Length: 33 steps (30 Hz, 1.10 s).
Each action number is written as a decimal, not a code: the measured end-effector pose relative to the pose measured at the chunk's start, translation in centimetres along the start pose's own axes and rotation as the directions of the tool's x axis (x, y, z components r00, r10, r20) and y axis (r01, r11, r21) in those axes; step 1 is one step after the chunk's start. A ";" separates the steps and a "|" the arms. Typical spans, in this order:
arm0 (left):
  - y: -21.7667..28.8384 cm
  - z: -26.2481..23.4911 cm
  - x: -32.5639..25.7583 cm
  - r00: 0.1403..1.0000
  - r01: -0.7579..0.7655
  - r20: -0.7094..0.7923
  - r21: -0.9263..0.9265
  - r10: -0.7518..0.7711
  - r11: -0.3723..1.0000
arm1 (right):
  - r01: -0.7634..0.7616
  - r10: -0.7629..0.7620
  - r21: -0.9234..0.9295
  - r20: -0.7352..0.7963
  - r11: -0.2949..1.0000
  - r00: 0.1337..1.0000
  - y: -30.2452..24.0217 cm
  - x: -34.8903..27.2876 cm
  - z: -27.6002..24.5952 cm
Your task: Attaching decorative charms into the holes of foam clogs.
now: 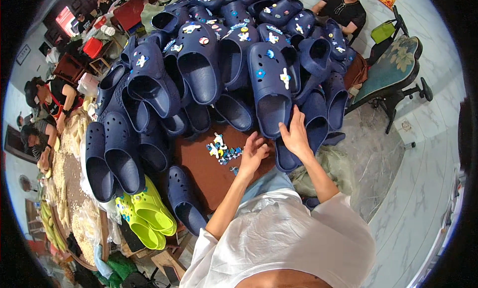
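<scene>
My right hand (pixel 295 136) is at the heel of a navy clog (pixel 269 79), its thumb on the heel rim and its fingers along the right side. White, blue and flower-shaped charms decorate that clog's top. My left hand (pixel 255 152) hovers over the brown tabletop (pixel 199 176), fingers loosely bent and apart, with nothing visible in them. Beside it lies a small heap of loose charms (pixel 221 151), white, yellow and blue. Another navy clog (pixel 287 156) lies partly under the one at my right hand.
Navy clogs (pixel 199 64) are piled high across the table, many with charms. Lime-green clogs (pixel 154 213) and a plain navy clog (pixel 184 198) lie at the left. A green chair (pixel 393 69) stands at right. A co-worker (pixel 343 9) sits beyond the pile; others work at left.
</scene>
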State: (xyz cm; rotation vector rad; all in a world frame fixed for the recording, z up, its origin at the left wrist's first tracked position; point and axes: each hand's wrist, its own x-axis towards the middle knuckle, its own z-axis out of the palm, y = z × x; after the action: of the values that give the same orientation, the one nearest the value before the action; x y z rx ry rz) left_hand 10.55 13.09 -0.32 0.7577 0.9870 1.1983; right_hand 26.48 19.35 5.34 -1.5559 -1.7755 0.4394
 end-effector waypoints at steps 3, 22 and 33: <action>0.0 0.6 1.1 0.999 0.052 0.013 -0.118 -0.051 0.992 | 0.082 -0.076 0.069 -0.095 0.994 0.993 -1.0 0.6 -2.5; -1.8 1.3 0.6 0.997 0.065 -0.034 -0.147 -0.071 0.987 | -0.372 0.504 0.912 0.242 0.174 0.829 11.4 15.7 -4.9; -2.2 1.0 0.6 0.993 0.101 -0.043 -0.130 -0.107 0.986 | -0.066 0.410 0.709 -0.326 0.702 0.852 10.2 11.3 -4.3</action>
State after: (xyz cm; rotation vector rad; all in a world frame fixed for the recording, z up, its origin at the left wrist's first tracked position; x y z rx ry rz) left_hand 12.40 13.20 -2.01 0.5708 0.9691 1.1821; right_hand 36.68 31.48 4.76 -1.2116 -0.8661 0.6881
